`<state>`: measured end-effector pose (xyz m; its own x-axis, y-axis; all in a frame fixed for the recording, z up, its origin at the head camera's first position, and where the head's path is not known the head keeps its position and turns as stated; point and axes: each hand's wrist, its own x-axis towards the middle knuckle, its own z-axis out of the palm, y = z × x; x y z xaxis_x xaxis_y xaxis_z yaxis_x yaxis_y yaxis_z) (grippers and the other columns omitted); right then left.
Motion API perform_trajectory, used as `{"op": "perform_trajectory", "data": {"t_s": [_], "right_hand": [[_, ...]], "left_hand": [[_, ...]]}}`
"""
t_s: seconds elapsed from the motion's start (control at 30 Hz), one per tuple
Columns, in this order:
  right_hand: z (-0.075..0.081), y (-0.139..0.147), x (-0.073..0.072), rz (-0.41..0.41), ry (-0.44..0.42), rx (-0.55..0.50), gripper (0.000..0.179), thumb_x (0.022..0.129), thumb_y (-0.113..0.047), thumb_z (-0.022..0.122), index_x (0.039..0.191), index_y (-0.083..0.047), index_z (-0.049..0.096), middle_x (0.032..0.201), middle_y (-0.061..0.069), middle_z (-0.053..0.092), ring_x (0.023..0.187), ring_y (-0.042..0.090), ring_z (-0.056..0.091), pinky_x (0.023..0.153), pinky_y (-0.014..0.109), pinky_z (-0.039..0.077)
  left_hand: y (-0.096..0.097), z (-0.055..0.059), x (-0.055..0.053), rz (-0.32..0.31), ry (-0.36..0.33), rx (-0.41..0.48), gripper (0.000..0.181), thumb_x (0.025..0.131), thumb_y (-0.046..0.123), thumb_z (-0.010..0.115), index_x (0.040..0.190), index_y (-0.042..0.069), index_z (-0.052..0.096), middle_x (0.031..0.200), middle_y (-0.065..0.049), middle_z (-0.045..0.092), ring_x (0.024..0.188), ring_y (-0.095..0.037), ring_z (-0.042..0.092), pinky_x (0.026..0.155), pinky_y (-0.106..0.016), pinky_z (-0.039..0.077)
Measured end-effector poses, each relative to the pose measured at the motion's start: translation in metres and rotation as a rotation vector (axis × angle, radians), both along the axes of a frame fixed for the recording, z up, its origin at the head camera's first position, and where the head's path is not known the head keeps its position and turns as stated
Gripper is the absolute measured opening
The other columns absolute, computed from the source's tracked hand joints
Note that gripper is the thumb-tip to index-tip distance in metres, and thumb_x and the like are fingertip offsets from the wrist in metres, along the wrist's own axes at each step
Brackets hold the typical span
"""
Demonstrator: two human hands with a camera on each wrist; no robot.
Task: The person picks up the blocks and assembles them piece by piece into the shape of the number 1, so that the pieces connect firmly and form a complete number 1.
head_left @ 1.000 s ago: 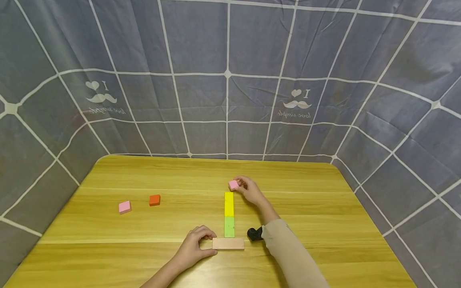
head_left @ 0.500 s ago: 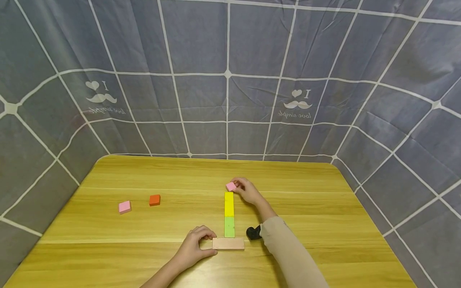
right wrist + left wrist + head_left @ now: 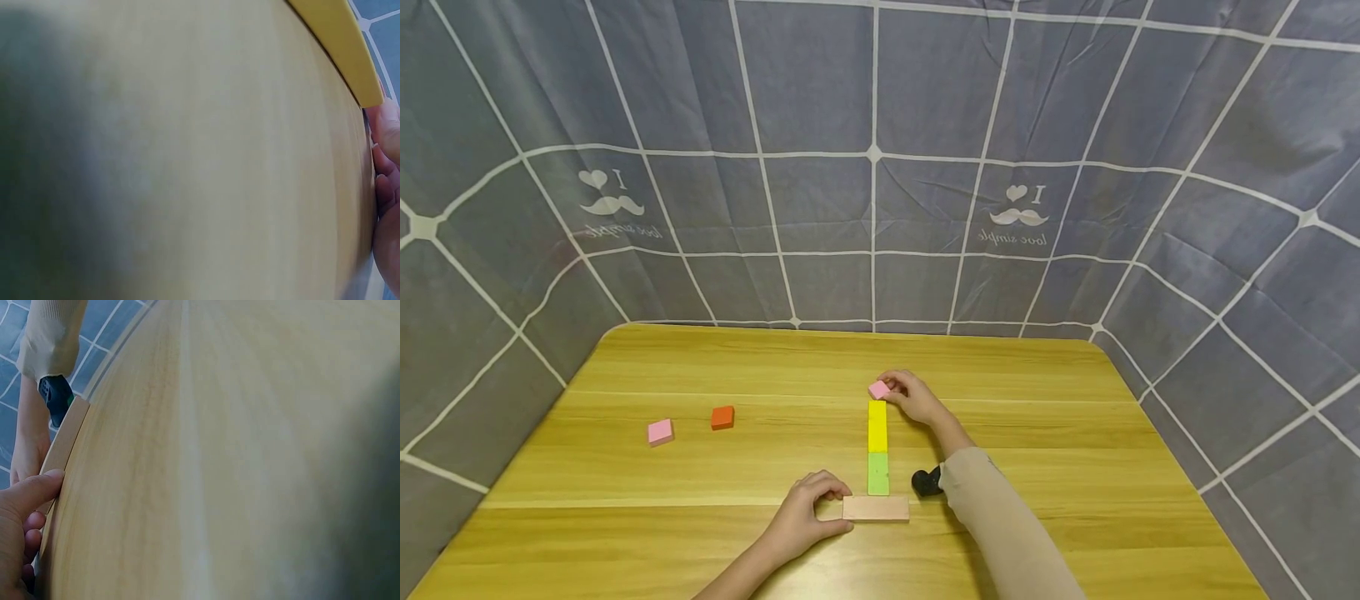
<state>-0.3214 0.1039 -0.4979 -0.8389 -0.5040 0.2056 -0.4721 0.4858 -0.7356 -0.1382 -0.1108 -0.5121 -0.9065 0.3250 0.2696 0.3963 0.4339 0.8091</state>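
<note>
My right hand [image 3: 915, 397] pinches a small pink block [image 3: 878, 390] at the far end of a yellow block [image 3: 877, 427]. The pink block sits turned slightly at an angle. Behind the yellow one, end to end, lies a light green block [image 3: 877, 474]. A plain wooden block [image 3: 876, 508] lies crosswise at the near end of this line. Thumb and fingers of my left hand [image 3: 805, 508] grip its left end. In the left wrist view the thumb presses the wooden block's edge [image 3: 65, 434]. The right wrist view shows fingertips beside the yellow block [image 3: 337, 44].
To the left on the wooden table [image 3: 760, 550] lie a red-orange block [image 3: 722, 417] and another pink block [image 3: 660, 432]. A black wrist device [image 3: 927, 481] sits at the right sleeve. A grey checked curtain [image 3: 820, 200] hangs behind the table.
My right hand has moved the pink block slightly left and nearer, over to the yellow block's far end. The left hand has stayed on the wooden block.
</note>
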Motion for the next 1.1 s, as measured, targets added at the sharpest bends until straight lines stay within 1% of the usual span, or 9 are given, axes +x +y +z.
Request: {"op": "perform_trajectory", "data": {"t_s": [0.2, 0.4, 0.6, 0.8, 0.87, 1.0, 1.1], "right_hand": [[0.0007, 0.0005, 0.0004, 0.014, 0.001, -0.011, 0.026, 0.085, 0.001, 0.06, 0.111, 0.004, 0.058, 0.091, 0.014, 0.054, 0.081, 0.02, 0.048, 0.071, 0.024, 0.041], [0.0006, 0.0016, -0.0001, 0.025, -0.001, -0.002, 0.026, 0.085, -0.001, 0.06, 0.111, 0.003, 0.058, 0.09, 0.013, 0.053, 0.081, 0.019, 0.047, 0.071, 0.022, 0.04], [-0.0004, 0.0018, -0.001, 0.019, -0.007, 0.018, 0.027, 0.086, -0.004, 0.06, 0.113, 0.002, 0.058, 0.092, 0.011, 0.054, 0.081, 0.018, 0.048, 0.071, 0.023, 0.041], [0.0004, 0.0013, -0.0013, 0.009, -0.026, 0.026, 0.027, 0.087, -0.005, 0.059, 0.114, 0.0, 0.058, 0.094, 0.011, 0.054, 0.083, 0.019, 0.048, 0.073, 0.024, 0.041], [0.0004, 0.0015, -0.0015, 0.01, -0.026, 0.023, 0.027, 0.087, -0.004, 0.059, 0.113, 0.0, 0.058, 0.094, 0.011, 0.054, 0.083, 0.019, 0.048, 0.073, 0.024, 0.041], [0.0001, 0.0024, -0.0012, 0.017, -0.016, 0.019, 0.027, 0.086, -0.004, 0.06, 0.112, 0.001, 0.059, 0.093, 0.012, 0.054, 0.083, 0.019, 0.048, 0.073, 0.023, 0.041], [-0.0004, 0.0026, -0.0014, 0.016, -0.007, 0.023, 0.026, 0.086, -0.004, 0.06, 0.112, 0.001, 0.059, 0.093, 0.011, 0.054, 0.082, 0.019, 0.048, 0.073, 0.023, 0.041]], "left_hand": [[0.0007, -0.0005, -0.0003, 0.008, 0.017, -0.001, 0.03, 0.068, 0.026, 0.08, 0.092, 0.018, 0.064, 0.09, 0.014, 0.059, 0.081, -0.006, 0.048, 0.076, -0.03, 0.038], [0.0009, -0.001, -0.0003, 0.006, 0.012, 0.0, 0.03, 0.068, 0.026, 0.08, 0.092, 0.018, 0.064, 0.09, 0.014, 0.059, 0.081, -0.007, 0.048, 0.076, -0.029, 0.038], [0.0009, -0.0014, -0.0006, -0.007, 0.023, 0.022, 0.03, 0.067, 0.024, 0.08, 0.091, 0.016, 0.064, 0.09, 0.011, 0.06, 0.081, -0.008, 0.049, 0.075, -0.026, 0.042], [0.0001, -0.0017, -0.001, -0.006, 0.036, 0.017, 0.032, 0.067, 0.025, 0.08, 0.094, 0.016, 0.065, 0.09, 0.012, 0.059, 0.081, -0.008, 0.049, 0.077, -0.029, 0.039], [-0.0002, -0.0017, -0.001, -0.013, 0.04, 0.021, 0.033, 0.067, 0.025, 0.081, 0.095, 0.015, 0.065, 0.09, 0.011, 0.059, 0.082, -0.008, 0.05, 0.077, -0.028, 0.04], [-0.0009, -0.0005, -0.0006, -0.021, 0.018, 0.066, 0.037, 0.066, 0.023, 0.081, 0.097, 0.012, 0.064, 0.093, 0.008, 0.06, 0.084, -0.009, 0.052, 0.078, -0.025, 0.044], [-0.0021, 0.0012, -0.0006, -0.013, -0.006, 0.118, 0.039, 0.067, 0.021, 0.081, 0.1, 0.009, 0.063, 0.095, 0.004, 0.06, 0.086, -0.012, 0.053, 0.079, -0.024, 0.046]]}}
